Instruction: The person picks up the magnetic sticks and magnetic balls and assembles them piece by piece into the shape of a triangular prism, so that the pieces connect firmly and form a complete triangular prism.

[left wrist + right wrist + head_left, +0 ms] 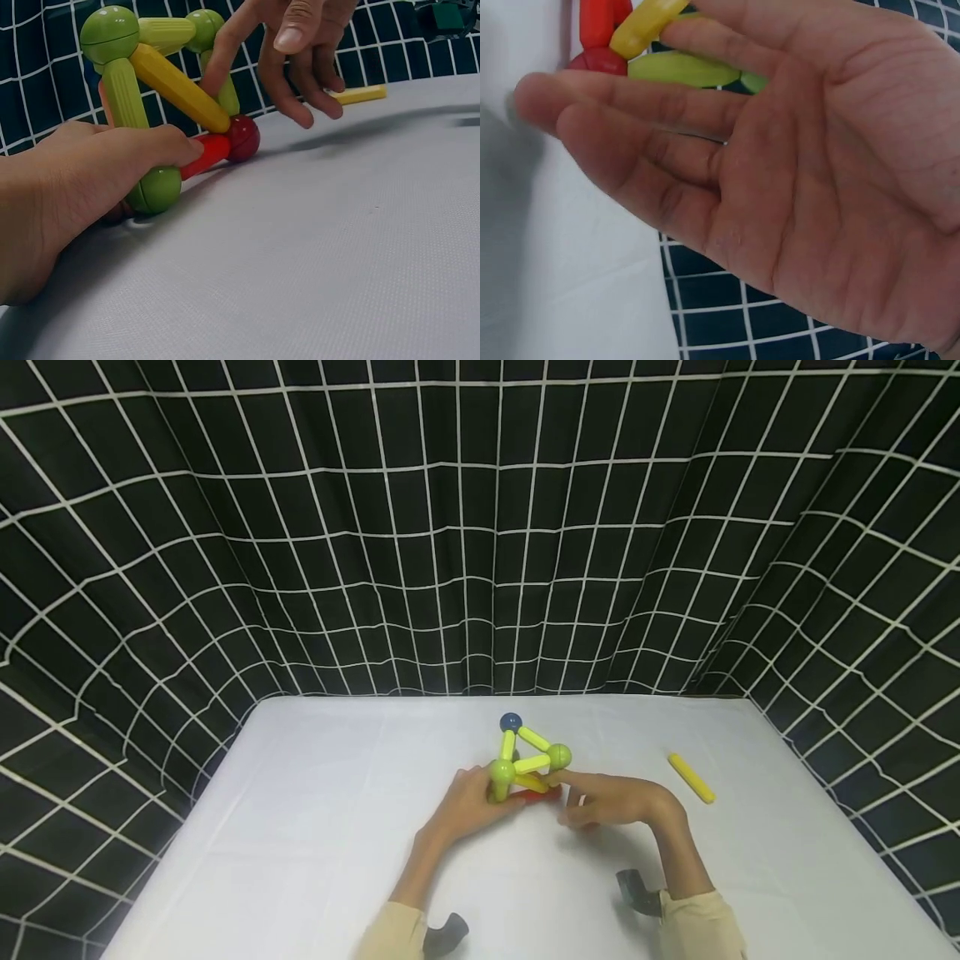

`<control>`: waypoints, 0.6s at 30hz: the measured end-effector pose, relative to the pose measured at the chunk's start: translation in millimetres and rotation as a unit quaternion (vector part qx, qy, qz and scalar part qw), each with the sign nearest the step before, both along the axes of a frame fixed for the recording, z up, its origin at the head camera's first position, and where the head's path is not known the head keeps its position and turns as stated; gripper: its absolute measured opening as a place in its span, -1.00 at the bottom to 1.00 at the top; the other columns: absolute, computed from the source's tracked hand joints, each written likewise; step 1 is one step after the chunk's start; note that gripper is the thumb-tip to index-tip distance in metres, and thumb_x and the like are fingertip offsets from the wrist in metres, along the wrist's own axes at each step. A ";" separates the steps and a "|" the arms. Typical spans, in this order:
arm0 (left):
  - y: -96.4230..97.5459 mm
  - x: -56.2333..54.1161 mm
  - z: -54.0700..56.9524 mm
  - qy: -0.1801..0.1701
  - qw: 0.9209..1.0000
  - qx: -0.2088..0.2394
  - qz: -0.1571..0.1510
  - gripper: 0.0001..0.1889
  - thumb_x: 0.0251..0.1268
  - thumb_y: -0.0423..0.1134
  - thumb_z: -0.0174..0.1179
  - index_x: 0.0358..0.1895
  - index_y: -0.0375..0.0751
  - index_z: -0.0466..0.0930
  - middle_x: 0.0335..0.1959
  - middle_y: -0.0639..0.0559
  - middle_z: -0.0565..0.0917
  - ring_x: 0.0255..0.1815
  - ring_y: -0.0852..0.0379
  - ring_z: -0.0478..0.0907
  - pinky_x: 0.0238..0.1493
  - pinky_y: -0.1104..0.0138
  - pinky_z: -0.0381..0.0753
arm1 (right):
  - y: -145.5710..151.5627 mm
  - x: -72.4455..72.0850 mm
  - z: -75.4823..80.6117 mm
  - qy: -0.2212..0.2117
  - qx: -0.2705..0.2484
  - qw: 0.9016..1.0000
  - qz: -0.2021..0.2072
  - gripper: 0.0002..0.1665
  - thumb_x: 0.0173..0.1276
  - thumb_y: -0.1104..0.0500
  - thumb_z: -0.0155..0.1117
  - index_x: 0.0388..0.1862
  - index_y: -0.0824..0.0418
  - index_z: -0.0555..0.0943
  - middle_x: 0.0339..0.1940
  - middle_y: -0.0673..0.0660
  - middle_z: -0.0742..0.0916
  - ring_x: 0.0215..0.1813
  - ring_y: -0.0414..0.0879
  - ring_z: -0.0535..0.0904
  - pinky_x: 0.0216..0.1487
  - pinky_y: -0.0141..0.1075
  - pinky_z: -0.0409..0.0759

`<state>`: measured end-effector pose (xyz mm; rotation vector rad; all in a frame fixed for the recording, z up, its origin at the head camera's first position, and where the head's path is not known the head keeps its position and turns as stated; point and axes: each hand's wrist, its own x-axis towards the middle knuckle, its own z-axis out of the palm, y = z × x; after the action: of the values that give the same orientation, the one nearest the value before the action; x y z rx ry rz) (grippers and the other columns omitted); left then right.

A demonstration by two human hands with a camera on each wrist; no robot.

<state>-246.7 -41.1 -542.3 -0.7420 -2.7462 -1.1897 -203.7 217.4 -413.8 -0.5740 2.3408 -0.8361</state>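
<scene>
A frame of toy rods and balls stands on the white cloth in the middle of the head view. Its top has a blue ball (511,722) and two green balls, one at the left (502,771), joined by lime rods. Lower down, a yellow rod (180,86) slants to a red ball (244,138). My left hand (472,797) grips the frame's lower left, its thumb across a lime rod and on a red rod (206,155), above a green ball (156,190). My right hand (615,800) has its index finger at the frame's right side, other fingers loosely apart.
A loose yellow rod (692,778) lies on the table (315,827) to the right of my right hand. Black curtains (480,527) with a white grid surround the table's back and sides. A dark wrist-worn piece (637,892) sticks out at the right sleeve.
</scene>
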 end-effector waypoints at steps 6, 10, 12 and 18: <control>0.5 -0.5 0.2 -0.014 1.000 0.005 0.001 -0.70 0.26 0.25 0.40 -0.21 0.23 0.58 -0.51 0.23 0.52 -0.46 0.30 0.44 -0.36 0.43 0.46 | 6.7 -7.9 -12.0 0.014 0.025 0.999 -0.044 -0.69 0.44 0.03 0.36 -0.01 0.19 0.59 -0.27 0.08 0.69 -0.20 -0.05 0.58 -0.12 -0.17 0.53; -0.1 0.1 -0.3 -0.027 1.000 -0.001 0.001 -0.70 0.26 0.25 0.41 -0.18 0.24 0.58 -0.50 0.24 0.53 -0.44 0.28 0.44 -0.35 0.42 0.45 | 6.6 -12.5 -20.6 0.037 0.043 0.996 -0.064 -0.35 0.44 0.00 0.38 0.41 0.12 0.41 -0.19 0.10 0.70 -0.15 -0.04 0.57 -0.11 -0.14 0.56; -0.2 -0.1 -1.1 -0.033 0.999 0.003 0.002 -0.69 0.25 0.24 0.42 -0.18 0.22 0.57 -0.49 0.22 0.54 -0.42 0.26 0.45 -0.34 0.41 0.47 | 4.9 -14.3 -23.0 0.047 0.034 0.997 -0.060 -0.36 0.45 0.02 0.37 0.42 0.09 0.40 -0.16 0.11 0.70 -0.15 -0.04 0.55 -0.13 -0.14 0.56; 3.1 0.2 -2.0 -0.039 0.998 0.035 0.043 -0.58 0.16 0.25 0.48 -0.08 0.17 0.56 -0.37 0.24 0.60 -0.34 0.26 0.50 -0.25 0.40 0.53 | 1.6 -16.3 -26.1 0.042 0.008 0.998 -0.054 -0.42 0.46 0.12 0.33 0.40 0.15 0.43 -0.30 0.13 0.64 -0.25 -0.04 0.50 -0.21 -0.20 0.47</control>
<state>-246.6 -38.1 -544.3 -0.5758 -2.7516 -1.3161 -220.0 219.0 -439.9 -0.4886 2.4722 -0.8560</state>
